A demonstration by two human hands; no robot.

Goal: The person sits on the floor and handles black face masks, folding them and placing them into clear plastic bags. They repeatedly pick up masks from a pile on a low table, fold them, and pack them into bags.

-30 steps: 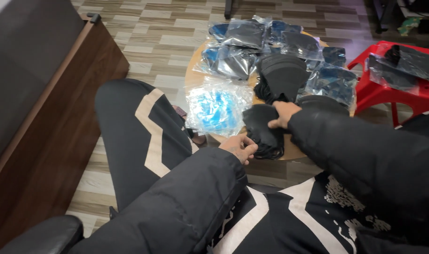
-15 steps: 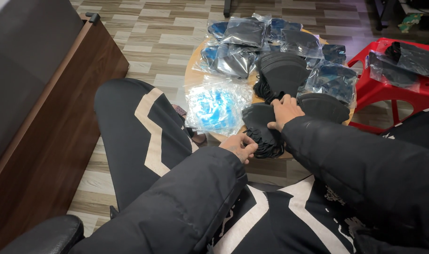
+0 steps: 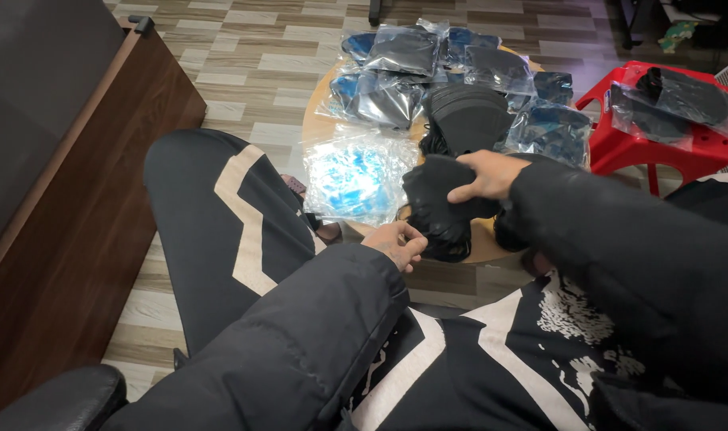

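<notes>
Stack of black face masks at the near edge of the round wooden table, gripped from above by the right hand, fingers curled over its top. Left hand just beside the stack's lower left, fingertips pinched at its edge. Clear bag of blue masks to the left. More bagged masks across the far side. Loose black masks behind. Red plastic stool near the right edge, carrying another bag.
</notes>
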